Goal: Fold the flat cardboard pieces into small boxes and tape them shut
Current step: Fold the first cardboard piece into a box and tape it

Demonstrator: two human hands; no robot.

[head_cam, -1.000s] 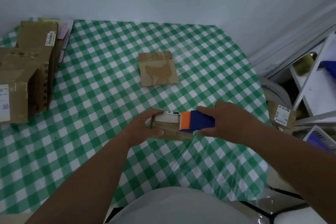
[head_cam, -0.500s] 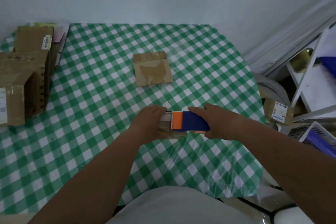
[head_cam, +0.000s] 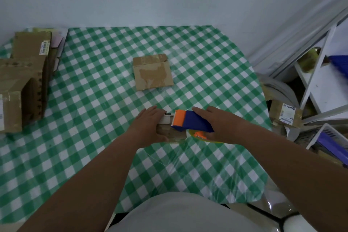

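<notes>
Near table edge: left hand (head_cam: 148, 126) grips small brown cardboard box (head_cam: 170, 131), fingers over the top, thumb on near side. Right hand (head_cam: 219, 125) wraps blue-and-orange tape dispenser (head_cam: 191, 122), long axis left-right, orange end pointing left onto box. Farther back: flat taped cardboard piece (head_cam: 153, 71) on green checked tablecloth (head_cam: 94, 100).

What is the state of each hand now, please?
Left hand: holds the small brown cardboard box steady.
Right hand: grips the blue and orange tape dispenser on the box.
</notes>
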